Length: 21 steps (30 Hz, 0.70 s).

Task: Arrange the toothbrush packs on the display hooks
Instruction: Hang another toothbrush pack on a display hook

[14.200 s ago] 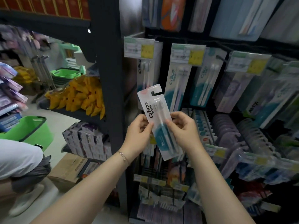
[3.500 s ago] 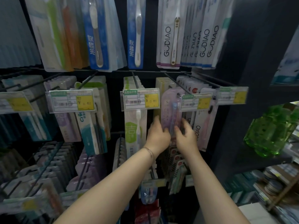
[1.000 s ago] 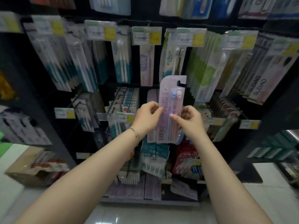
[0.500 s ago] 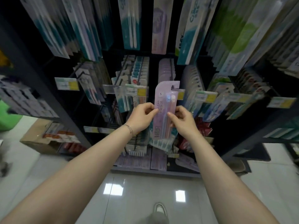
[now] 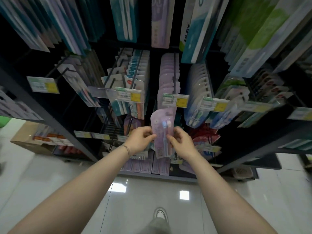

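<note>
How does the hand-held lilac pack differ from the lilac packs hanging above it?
The held lilac pack is pinched by left hand and right hand below the price tag; the hanging lilac packs sit on a hook behind it. The held pack is single, the hanging packs many. Both are lilac.

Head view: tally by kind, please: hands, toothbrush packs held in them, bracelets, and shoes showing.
Hands: 2, left hand and right hand
Held purple toothbrush pack: 1
Bracelet: 1
Shoe: 1
Total: 5
</note>
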Each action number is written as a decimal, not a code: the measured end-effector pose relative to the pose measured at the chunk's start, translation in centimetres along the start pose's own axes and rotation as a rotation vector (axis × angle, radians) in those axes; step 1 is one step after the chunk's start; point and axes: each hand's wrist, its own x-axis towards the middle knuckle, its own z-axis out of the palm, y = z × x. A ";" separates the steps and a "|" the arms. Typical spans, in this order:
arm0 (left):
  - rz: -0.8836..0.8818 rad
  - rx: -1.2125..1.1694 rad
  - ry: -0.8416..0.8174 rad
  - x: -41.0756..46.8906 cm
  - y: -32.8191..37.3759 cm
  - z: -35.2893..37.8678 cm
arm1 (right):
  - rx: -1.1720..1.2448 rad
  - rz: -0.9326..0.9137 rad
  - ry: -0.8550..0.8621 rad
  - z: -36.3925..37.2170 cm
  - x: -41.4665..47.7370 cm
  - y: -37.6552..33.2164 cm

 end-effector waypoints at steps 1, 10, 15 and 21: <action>-0.010 -0.016 -0.005 0.2 -0.2 0.1 | 0.000 0.003 -0.011 0.0 0.3 0.1; 0.037 -0.194 0.121 2.7 1.3 0.3 | -0.085 -0.066 0.059 -1.2 4.3 -0.9; 0.054 -0.115 0.099 4.2 1.8 0.1 | -0.056 -0.084 0.122 -2.1 4.7 -1.7; 0.098 0.005 0.105 5.1 3.0 0.3 | 0.004 -0.073 0.137 -2.7 5.2 -1.3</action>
